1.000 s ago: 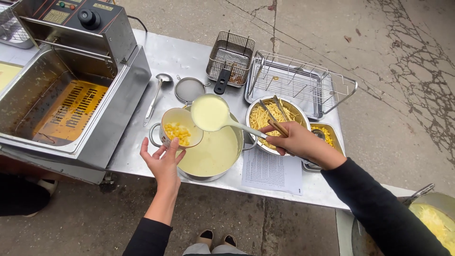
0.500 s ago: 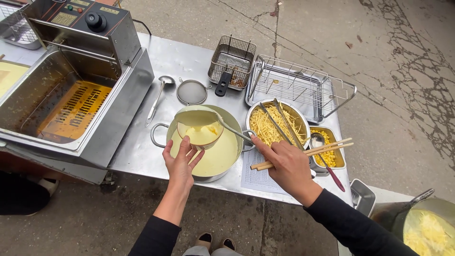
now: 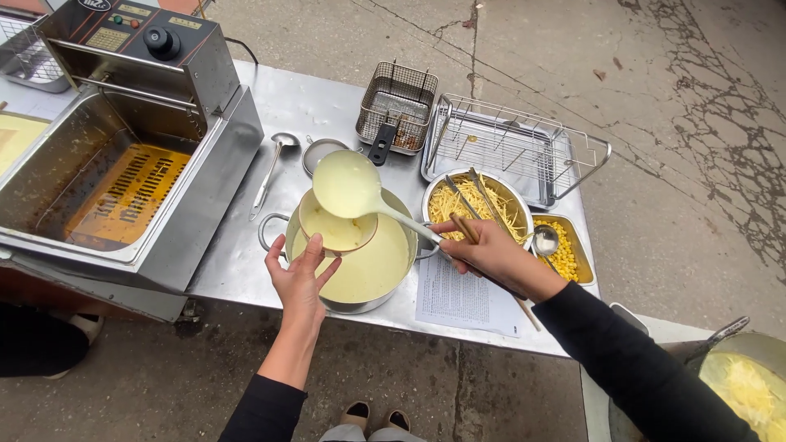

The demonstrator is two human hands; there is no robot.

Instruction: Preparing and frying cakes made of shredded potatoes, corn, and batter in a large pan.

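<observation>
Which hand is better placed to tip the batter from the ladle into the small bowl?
Right. The right hand grips the ladle handle, with chopsticks too, its batter-coated bowl right above the small bowl. The left hand is busy holding that bowl over the batter pot.

The ladle (image 3: 348, 185), dipped low in the batter pot (image 3: 360, 270) half a second ago, is now lifted clear and brimming with pale batter above the small bowl (image 3: 337, 232). The right hand (image 3: 491, 255) (chopsticks still tucked along it) has moved left to grip the ladle's handle, while the left hand (image 3: 300, 274) has tilted the bowl, now filled with batter.
</observation>
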